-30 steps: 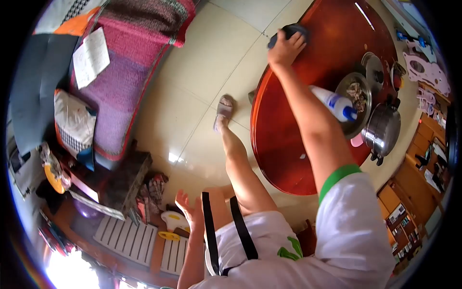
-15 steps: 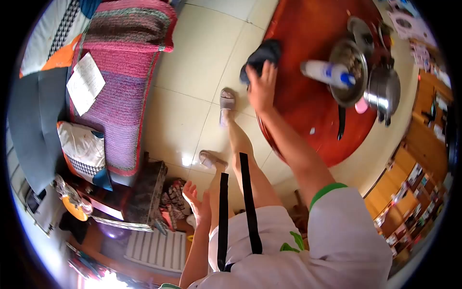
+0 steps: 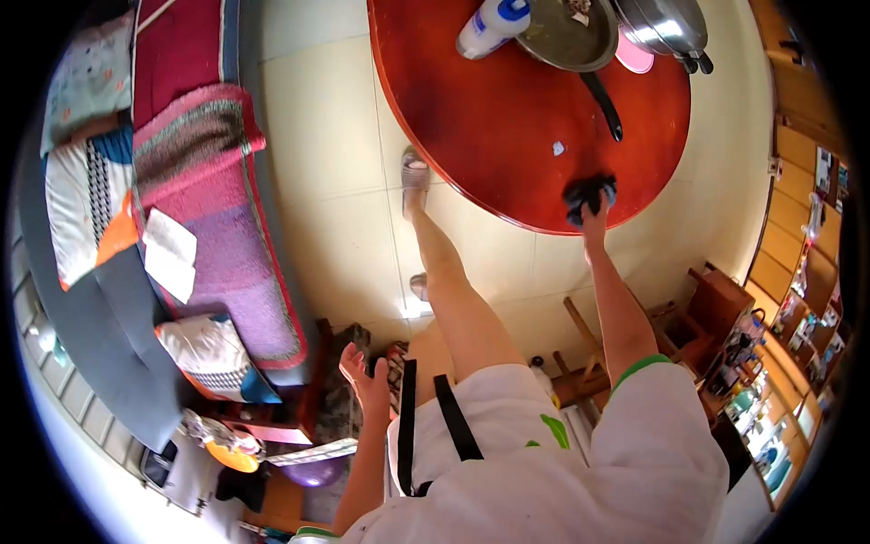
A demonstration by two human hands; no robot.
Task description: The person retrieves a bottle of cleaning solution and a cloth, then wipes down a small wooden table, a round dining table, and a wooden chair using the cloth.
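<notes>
My right hand point(image 3: 594, 220) presses a bunched black cloth point(image 3: 577, 192) onto the glossy red-brown round table point(image 3: 489, 145), close to its near edge. Its fingers are bent over the cloth and partly hidden in the dark folds. A small white scrap point(image 3: 558, 148) lies a little to the left of the cloth. Beyond it, the black handle point(image 3: 604, 107) of a frying pan point(image 3: 566, 41) points toward me. My left hand point(image 3: 365, 379) hangs in the air at my left side, fingers apart and holding nothing.
A white bottle with a blue cap point(image 3: 492, 29), a steel pot point(image 3: 666, 25) and a pink round item point(image 3: 634, 56) stand at the table's far side. Wooden stools point(image 3: 584, 376) are below right. On the left is a sofa with a striped blanket point(image 3: 222, 245) and open papers point(image 3: 169, 254).
My right hand has moved with the black cloth from the table's left edge to its near right edge. My view has shifted, and one leg has stepped closer to the table.
</notes>
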